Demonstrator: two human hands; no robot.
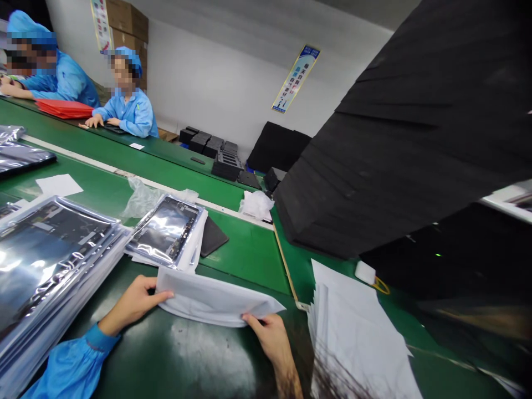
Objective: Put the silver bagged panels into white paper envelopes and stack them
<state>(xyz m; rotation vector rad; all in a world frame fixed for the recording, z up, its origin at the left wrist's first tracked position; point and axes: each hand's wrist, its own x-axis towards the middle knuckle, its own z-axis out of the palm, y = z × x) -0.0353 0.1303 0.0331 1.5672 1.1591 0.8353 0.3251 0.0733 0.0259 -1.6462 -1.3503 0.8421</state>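
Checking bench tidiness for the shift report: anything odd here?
Two things. A crumpled clear plastic bag lies loose on the green bench mat, beside the silver anti-static bag, unlike the neat stacks. A large black sheet also tilts across the right of the view; its support isn't visible.

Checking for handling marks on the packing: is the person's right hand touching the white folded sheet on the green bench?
Touching. The head view shows the right hand with its thumb pressed on the lower edge of the white folded sheet, no gap between them.
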